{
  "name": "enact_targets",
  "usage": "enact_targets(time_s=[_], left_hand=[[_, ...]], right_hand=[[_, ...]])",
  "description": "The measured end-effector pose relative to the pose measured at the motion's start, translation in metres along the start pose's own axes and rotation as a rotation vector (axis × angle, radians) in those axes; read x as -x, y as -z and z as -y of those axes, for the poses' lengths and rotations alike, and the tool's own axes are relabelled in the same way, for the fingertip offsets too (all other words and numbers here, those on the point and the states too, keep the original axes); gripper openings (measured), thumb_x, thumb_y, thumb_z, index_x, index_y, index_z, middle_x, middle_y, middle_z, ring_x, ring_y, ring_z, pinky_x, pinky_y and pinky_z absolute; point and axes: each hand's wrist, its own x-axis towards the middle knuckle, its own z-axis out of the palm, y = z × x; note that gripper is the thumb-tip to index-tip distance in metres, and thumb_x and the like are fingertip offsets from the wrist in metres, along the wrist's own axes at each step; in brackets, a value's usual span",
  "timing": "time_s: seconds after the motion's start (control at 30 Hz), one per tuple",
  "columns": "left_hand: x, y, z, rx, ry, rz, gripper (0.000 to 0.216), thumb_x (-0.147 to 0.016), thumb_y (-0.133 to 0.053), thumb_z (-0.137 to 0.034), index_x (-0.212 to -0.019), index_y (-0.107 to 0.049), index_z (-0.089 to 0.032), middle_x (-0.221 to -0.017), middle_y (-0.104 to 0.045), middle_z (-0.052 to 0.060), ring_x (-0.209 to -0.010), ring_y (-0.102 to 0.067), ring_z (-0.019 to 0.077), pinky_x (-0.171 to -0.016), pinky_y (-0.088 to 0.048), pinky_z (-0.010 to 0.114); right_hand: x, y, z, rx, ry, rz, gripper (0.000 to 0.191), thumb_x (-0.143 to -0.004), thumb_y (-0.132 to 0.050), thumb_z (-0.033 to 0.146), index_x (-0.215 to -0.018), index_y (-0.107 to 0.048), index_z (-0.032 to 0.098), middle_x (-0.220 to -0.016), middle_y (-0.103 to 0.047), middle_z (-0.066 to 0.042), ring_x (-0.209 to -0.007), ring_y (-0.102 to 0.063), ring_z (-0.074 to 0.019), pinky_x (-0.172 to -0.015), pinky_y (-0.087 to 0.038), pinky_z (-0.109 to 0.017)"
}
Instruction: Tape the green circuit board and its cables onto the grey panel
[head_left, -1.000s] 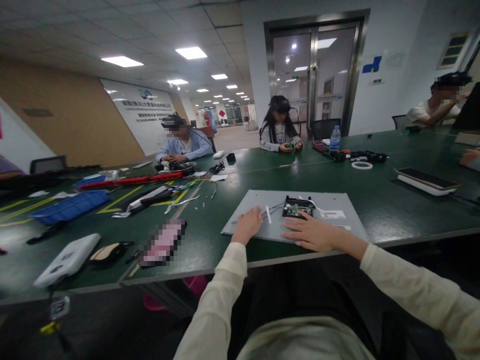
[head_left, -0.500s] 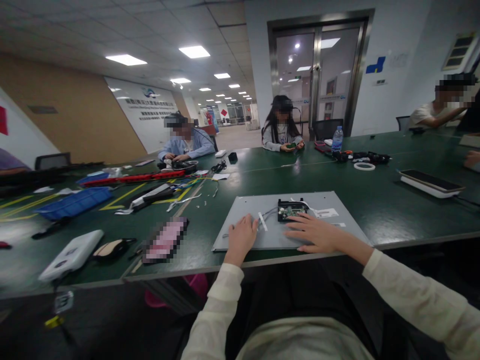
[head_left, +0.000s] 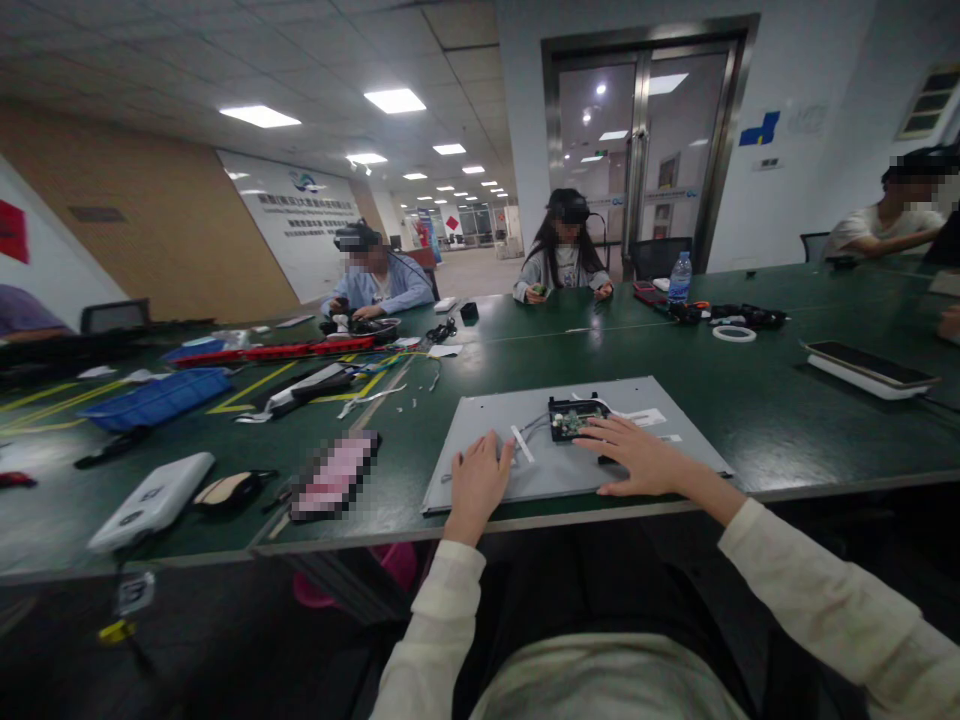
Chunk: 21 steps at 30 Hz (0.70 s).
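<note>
Here | left hand point(head_left: 478, 478) loosely curled on grey panel point(head_left: 553, 478) | right hand point(head_left: 636, 456) spread by circuit board point(head_left: 568, 422)

No wording is sharp enough to read with certainty; the white wall board point(head_left: 300, 235) bears a blue swirl logo point(head_left: 304, 181) above several lines of dark characters, all blurred; the glass door point(head_left: 679, 160) carries a band of small lettering with a blue mark; the bottle point(head_left: 680, 278) wears a blue label, the grey panel point(head_left: 555, 472) a white sticker point(head_left: 649, 417), and the hanging tag point(head_left: 137, 593) dark marks, each illegible.
</note>
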Motion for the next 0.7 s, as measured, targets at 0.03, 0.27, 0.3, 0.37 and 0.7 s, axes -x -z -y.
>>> enact_targets(time_s=[0.03,0.27,0.3,0.37,0.7], left_hand=[[0.0,-0.001,0.001,0.008,-0.004,-0.004,0.046,-0.097,-0.023,-0.045,-0.125,-0.048,-0.018,-0.127,-0.058,0.014,-0.122,-0.048,0.0239,-0.1,-0.032,0.042],[0.003,-0.001,0.002,0.033,-0.011,0.006,0.056,-0.095,-0.027,-0.048,-0.137,-0.036,-0.013,-0.132,-0.052,0.019,-0.125,-0.045,0.028,-0.102,-0.03,0.046],[0.004,0.0,0.001,0.03,-0.024,0.009,0.058,-0.094,-0.029,-0.051,-0.138,-0.035,-0.014,-0.133,-0.051,0.019,-0.127,-0.043,0.0287,-0.103,-0.029,0.047],[0.006,0.001,0.0,0.022,-0.064,0.012,0.058,-0.092,-0.034,-0.053,-0.137,-0.037,-0.016,-0.135,-0.05,0.017,-0.129,-0.04,0.0287,-0.104,-0.027,0.049],[0.002,0.001,0.001,0.034,-0.032,0.044,0.052,-0.087,-0.045,-0.047,-0.13,-0.041,-0.018,-0.133,-0.053,0.015,-0.127,-0.042,0.0266,-0.105,-0.026,0.045]], right_hand=[[0.0,0.0,-0.001,-0.005,-0.011,-0.006,0.079,-0.081,-0.054,0.062,-0.147,-0.028,0.027,-0.149,-0.033,-0.008,-0.138,-0.024,-0.0274,-0.113,-0.015,-0.051],[0.006,-0.003,-0.004,-0.075,-0.075,-0.059,0.076,-0.085,-0.049,0.057,-0.149,-0.021,0.026,-0.151,-0.027,-0.008,-0.14,-0.019,-0.0262,-0.113,-0.017,-0.049],[0.006,-0.004,-0.006,-0.105,-0.099,-0.092,0.073,-0.088,-0.046,0.055,-0.149,-0.02,0.026,-0.152,-0.027,-0.008,-0.14,-0.019,-0.0249,-0.113,-0.019,-0.047],[0.007,-0.004,-0.013,-0.17,-0.183,-0.182,0.067,-0.091,-0.04,0.051,-0.149,-0.019,0.024,-0.151,-0.027,-0.008,-0.139,-0.023,-0.0223,-0.112,-0.023,-0.044],[0.009,0.011,-0.089,-0.409,-0.604,-0.372,0.049,-0.089,-0.042,0.037,-0.134,-0.047,0.018,-0.134,-0.052,-0.011,-0.121,-0.05,-0.0226,-0.101,-0.04,-0.038]])
